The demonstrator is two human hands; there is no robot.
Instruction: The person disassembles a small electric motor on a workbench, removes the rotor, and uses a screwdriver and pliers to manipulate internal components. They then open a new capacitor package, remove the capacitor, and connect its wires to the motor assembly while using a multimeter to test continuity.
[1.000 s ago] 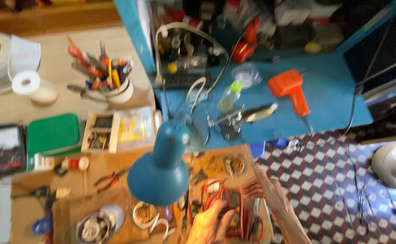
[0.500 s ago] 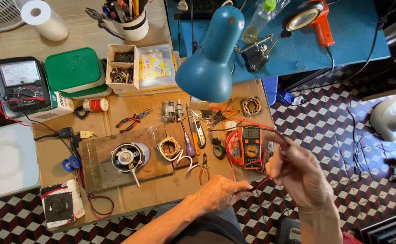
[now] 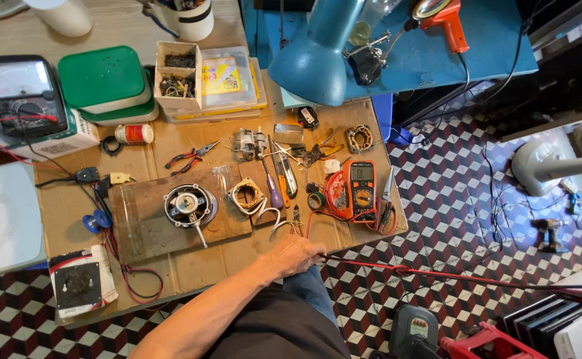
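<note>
My left hand (image 3: 297, 255) rests at the front edge of the cardboard-covered workbench (image 3: 171, 266), fingers closed on red and black test leads (image 3: 404, 269). The leads stretch from that hand to the right, out over the checkered floor. An orange digital multimeter (image 3: 360, 189) lies just beyond the hand, with red wire looped around it. Left of it are a wound coil (image 3: 246, 195) and a small motor stator (image 3: 190, 205) on a wooden board (image 3: 151, 226). My right hand is out of view.
A blue desk lamp (image 3: 317, 53) hangs over the bench's back edge. Red pliers (image 3: 188, 158), screwdrivers (image 3: 274, 189), an analog meter (image 3: 21, 93), green boxes (image 3: 101, 76) and parts trays (image 3: 204, 80) crowd the bench. An orange power tool (image 3: 447, 23) lies on the blue table.
The view has tilted down to the bench. My right hand, raised beside the multimeter half a second ago, has left the view. My left hand now grips the leads, which are pulled taut to the right.
</note>
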